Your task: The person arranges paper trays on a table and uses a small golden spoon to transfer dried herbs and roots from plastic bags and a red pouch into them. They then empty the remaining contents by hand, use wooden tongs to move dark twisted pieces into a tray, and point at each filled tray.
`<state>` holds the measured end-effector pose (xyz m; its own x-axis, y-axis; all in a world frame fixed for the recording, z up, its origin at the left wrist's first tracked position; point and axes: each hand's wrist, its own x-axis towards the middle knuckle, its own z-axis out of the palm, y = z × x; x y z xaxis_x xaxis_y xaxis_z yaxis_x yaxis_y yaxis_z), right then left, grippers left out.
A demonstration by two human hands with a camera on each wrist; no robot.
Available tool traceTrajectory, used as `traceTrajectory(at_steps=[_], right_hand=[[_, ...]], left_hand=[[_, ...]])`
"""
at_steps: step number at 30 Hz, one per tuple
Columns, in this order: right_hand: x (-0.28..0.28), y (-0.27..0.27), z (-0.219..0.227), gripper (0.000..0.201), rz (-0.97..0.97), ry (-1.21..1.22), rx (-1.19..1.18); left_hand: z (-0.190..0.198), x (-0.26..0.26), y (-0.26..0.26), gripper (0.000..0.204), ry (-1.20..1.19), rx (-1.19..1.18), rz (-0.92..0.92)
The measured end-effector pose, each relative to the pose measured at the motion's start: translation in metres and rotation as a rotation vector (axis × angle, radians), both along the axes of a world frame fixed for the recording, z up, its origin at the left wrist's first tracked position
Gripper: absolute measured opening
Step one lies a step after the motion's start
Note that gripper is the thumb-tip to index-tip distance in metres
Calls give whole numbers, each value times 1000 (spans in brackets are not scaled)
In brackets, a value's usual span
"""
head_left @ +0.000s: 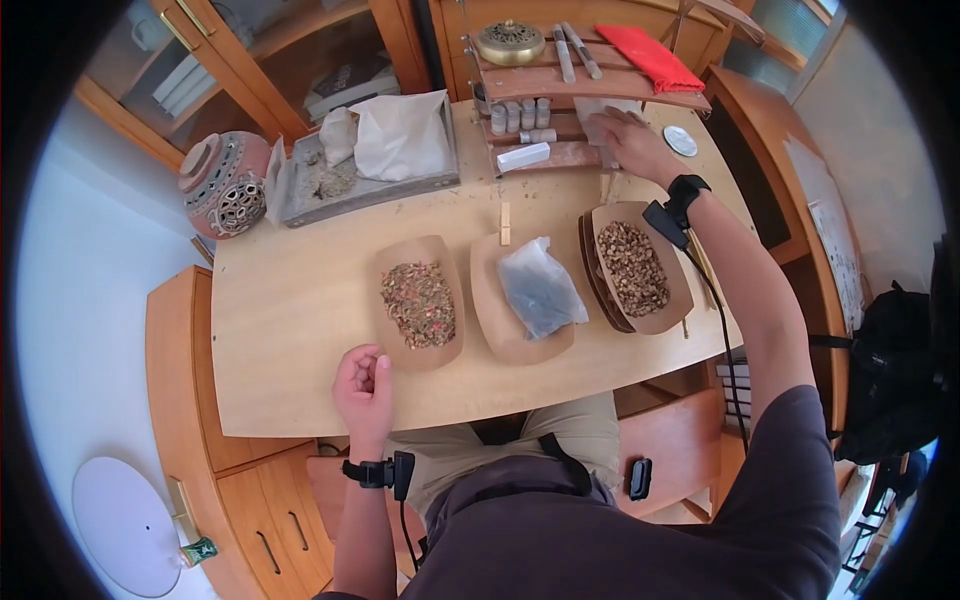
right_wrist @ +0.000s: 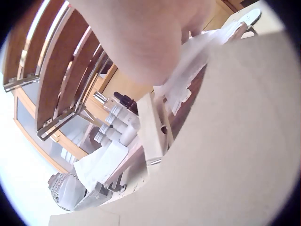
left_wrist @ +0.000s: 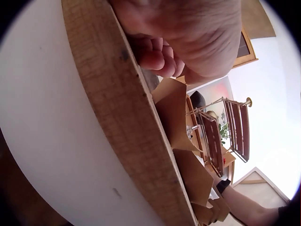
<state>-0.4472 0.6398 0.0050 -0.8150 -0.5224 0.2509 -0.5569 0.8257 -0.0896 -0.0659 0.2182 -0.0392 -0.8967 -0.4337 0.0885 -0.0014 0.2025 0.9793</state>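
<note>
At the right of the shelf's lower level, my right hand point(head_left: 628, 143) pinches a thin translucent bag point(right_wrist: 197, 54), blurred in the right wrist view; most of the fingertips are hidden. My left hand point(head_left: 364, 384) rests at the table's front edge with loosely curled fingers and nothing in them. Nearest to it is a paper tray point(head_left: 388, 345) of mixed dried herbs with reddish bits point(head_left: 418, 305). The middle paper tray point(head_left: 490, 325) bears a filled translucent bag point(head_left: 541, 290) with dark contents. Brown chopped pieces point(head_left: 632, 270) fill the right-hand paper tray point(head_left: 678, 305), stacked on others.
A slatted wooden shelf point(head_left: 640, 92) carries a brass burner point(head_left: 509, 43), tubes and a red pouch point(head_left: 650, 58). Below stand small bottles point(head_left: 513, 117) and a white box point(head_left: 524, 156). Clothespins point(head_left: 505, 223) stand by the trays. A grey tray point(head_left: 370, 200) and an openwork pot point(head_left: 225, 185) sit back left.
</note>
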Motion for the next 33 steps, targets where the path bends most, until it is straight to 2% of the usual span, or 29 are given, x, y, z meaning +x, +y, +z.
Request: traceTrajectory(at_steps=[2, 5, 8, 11, 14, 18, 22, 24, 25, 28, 33], right_hand=[[0, -1, 4, 43, 50, -6, 173], [-12, 8, -13, 44, 103, 51, 83], [-4, 4, 11, 45, 98, -76, 15], [14, 2, 37, 47, 56, 26, 159], [17, 22, 30, 48, -5, 13, -181], [74, 40, 69, 45, -129, -62, -206], [163, 57, 101, 25, -338, -128, -269], [207, 66, 90, 20, -370, -107, -349], [226, 70, 79, 22, -419, -116, -300], [279, 74, 41, 24, -548, -300, -283], [314, 69, -6, 29, -673, -301, -303]], left_hand=[[-1, 0, 0, 14, 1, -3, -4], [-1, 0, 0, 15, -2, -10, -13], [-1, 0, -1, 15, -11, -38, -24], [-1, -1, -2, 15, 1, -50, -18], [1, 0, 0, 15, -11, -51, -17], [-4, 1, -7, 14, -9, -46, -40], [-8, 0, -9, 14, -11, -65, -32], [-9, 1, -11, 14, -13, -90, -31], [-10, 0, -11, 14, -13, -94, -27], [-10, -1, -10, 13, -20, -100, -21], [-8, 0, -13, 14, -40, -61, -41]])
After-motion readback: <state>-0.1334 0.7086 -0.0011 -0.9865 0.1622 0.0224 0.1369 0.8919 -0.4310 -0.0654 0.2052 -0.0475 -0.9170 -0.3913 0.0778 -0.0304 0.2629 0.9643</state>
